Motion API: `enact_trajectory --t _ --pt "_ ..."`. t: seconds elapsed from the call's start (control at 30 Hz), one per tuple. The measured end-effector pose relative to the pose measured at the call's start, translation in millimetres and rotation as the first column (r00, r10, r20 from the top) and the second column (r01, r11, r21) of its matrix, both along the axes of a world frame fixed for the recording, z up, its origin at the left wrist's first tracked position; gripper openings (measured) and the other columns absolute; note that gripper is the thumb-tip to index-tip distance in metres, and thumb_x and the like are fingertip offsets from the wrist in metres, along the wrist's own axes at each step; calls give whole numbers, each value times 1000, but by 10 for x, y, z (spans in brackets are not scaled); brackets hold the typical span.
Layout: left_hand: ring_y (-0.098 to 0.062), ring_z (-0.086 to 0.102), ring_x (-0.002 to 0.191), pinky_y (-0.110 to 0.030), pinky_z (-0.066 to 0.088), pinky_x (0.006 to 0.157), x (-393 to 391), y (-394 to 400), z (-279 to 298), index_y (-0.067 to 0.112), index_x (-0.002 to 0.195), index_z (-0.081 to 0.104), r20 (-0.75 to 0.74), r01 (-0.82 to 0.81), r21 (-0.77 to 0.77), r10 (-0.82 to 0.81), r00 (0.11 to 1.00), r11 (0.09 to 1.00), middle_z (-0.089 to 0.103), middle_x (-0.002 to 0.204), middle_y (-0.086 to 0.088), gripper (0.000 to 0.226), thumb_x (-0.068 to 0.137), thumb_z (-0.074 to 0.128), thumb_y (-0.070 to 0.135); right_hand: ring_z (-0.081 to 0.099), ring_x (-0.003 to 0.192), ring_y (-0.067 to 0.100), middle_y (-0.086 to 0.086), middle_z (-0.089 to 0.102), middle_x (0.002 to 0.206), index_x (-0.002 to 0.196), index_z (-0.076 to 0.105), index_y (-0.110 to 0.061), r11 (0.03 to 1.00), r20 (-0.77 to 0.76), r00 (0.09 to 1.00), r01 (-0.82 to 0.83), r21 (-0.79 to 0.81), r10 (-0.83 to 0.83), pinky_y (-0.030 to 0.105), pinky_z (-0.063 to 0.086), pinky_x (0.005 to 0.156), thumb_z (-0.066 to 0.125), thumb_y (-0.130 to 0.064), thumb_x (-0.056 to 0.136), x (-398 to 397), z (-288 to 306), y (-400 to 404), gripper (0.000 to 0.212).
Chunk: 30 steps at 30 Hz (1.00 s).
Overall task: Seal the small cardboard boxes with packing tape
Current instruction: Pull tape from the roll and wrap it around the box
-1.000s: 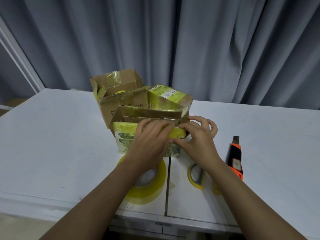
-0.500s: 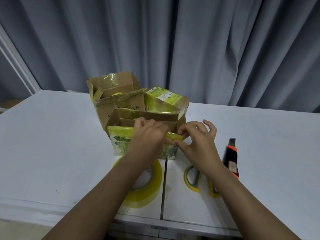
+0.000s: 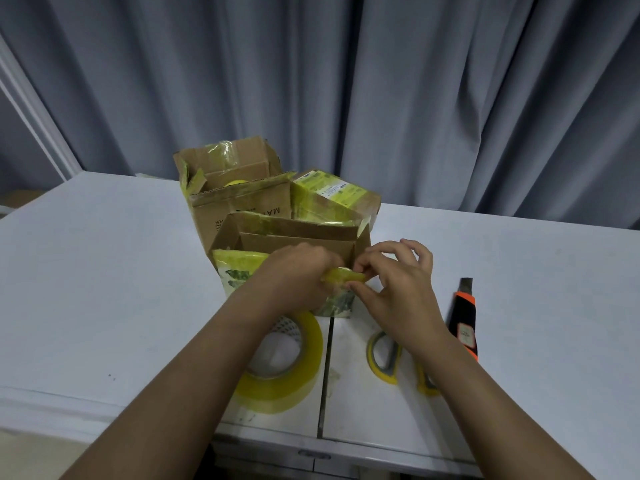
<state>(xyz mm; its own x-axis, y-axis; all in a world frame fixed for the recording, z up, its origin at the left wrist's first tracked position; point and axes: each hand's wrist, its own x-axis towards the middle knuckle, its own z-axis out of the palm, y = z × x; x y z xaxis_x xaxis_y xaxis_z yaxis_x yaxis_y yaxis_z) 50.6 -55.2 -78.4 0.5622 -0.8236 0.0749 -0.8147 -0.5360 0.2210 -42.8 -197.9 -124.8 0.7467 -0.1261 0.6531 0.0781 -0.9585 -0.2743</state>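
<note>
Both hands have drawn closer together at the near flap of the open cardboard box (image 3: 287, 237) than they were a moment ago: the left hand (image 3: 298, 275) now curls over the flap's edge where before it lay flatter across the front, and the right hand (image 3: 394, 289) pinches the flap's right end (image 3: 349, 276) between thumb and forefinger, its other fingers lifted and loosely bent. The box stands mid-table, just beyond the hands, its brown card creased and patched with glossy yellow tape. Behind it stand a taller open carton (image 3: 235, 192) with ragged flaps and a tape-wrapped parcel (image 3: 332, 199) bearing a label, all three pressed close. Under the left forearm lies a thick roll of yellowish packing tape (image 3: 294, 368), partly hidden by the arm. The right wrist covers much of the yellow-handled scissors (image 3: 384, 358), and an orange-and-black utility knife (image 3: 464, 323) lies just beside them on the white table (image 3: 104, 271), before grey pleated curtains (image 3: 346, 81).
</note>
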Motion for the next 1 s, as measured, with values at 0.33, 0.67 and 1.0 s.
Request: enact_trajectory --t 0.33,0.67,1.0 --pt "-25 55 102 -30 18 72 -92 -27 -225 17 107 55 302 4 -48 11 953 999 62 103 -2 17 94 49 27 48 113 21 -1 63 103 92 65 -17 998 -155 987 -42 43 48 26 18 96 71 -19 79 40 21 58 14" --pt "-22 54 101 -30 24 74 -46 133 -179 22 92 53 293 -58 -36 66 954 998 61 102 0 24 86 58 45 38 103 14 -14 46 81 92 70 -27 999 -296 955 -34 -7 31 30 13 92 67 -35 83 130 36 55 12" --pt "-23 58 92 -35 34 83 -33 203 -212 23 95 64 115 -14 -210 39 993 978 68 89 0 11 89 59 30 38 113 14 -7 61 85 83 68 -21 977 -401 905 59 -206 -139 41 5 105 55 -45 90 271 18 58 28"
